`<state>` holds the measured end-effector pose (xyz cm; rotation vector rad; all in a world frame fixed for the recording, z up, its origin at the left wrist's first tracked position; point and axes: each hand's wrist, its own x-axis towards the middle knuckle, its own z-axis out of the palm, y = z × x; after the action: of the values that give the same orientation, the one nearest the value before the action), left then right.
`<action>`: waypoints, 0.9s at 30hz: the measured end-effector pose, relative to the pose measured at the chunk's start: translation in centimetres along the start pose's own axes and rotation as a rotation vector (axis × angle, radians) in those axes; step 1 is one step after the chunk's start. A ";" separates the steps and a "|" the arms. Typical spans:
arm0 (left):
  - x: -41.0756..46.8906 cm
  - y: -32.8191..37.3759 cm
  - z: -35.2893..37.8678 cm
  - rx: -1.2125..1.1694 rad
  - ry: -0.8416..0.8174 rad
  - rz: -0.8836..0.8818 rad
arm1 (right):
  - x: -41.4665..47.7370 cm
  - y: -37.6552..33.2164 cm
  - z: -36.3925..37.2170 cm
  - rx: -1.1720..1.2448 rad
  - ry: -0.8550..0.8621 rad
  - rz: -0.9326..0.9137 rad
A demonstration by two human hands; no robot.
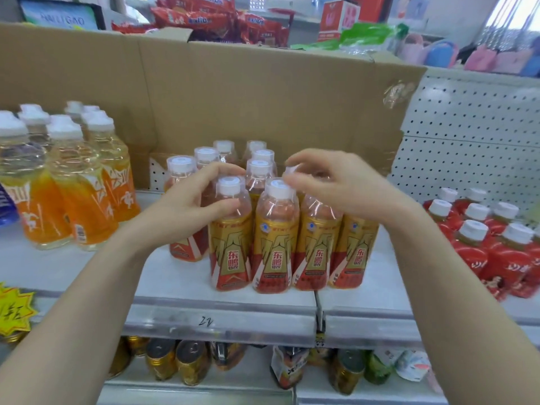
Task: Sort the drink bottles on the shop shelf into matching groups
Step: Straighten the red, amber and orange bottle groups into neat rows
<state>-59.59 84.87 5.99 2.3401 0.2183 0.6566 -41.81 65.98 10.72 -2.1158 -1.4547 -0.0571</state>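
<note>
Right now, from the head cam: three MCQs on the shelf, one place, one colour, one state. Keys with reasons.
1. Where do the orange-label bottles stand relative to the gold-label bottles?
A. left
B. right
C. on the shelf below

2. What colour are the caps on the red-label bottles?
A. blue
B. white
C. black

3. What is the left hand doing?
A. resting flat on the shelf
B. holding a can
C. curled around a gold-label bottle's neck

Key: 1 A, they sit at the shelf's left end. 2 B, every cap shows white. 3 C, its fingers wrap under the cap.
</note>
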 end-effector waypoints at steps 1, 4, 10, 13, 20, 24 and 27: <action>0.1 0.0 -0.3 -0.034 -0.019 -0.018 | 0.0 0.9 -0.8 0.053 0.079 0.010; 1.3 0.6 -1.0 -0.053 0.037 0.034 | -0.1 4.3 -3.4 0.047 0.246 0.092; 7.1 3.0 -2.2 0.183 0.029 0.051 | 1.5 8.0 -5.3 -0.044 0.075 0.198; 10.5 3.2 -1.2 0.351 -0.164 0.026 | 3.5 9.6 -5.4 -0.074 0.033 0.211; 13.9 2.4 0.4 0.308 -0.386 0.017 | 9.4 11.6 -2.4 -0.092 -0.161 0.200; 13.8 1.9 0.5 0.249 -0.404 0.035 | 9.4 11.8 -3.1 -0.045 -0.153 0.185; 13.7 1.5 0.5 0.245 -0.390 0.028 | 7.3 11.9 -4.1 -0.030 -0.183 0.174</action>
<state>-47.63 87.91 12.11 2.6537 0.0915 0.1823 -27.33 67.23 11.63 -2.3141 -1.3702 0.1869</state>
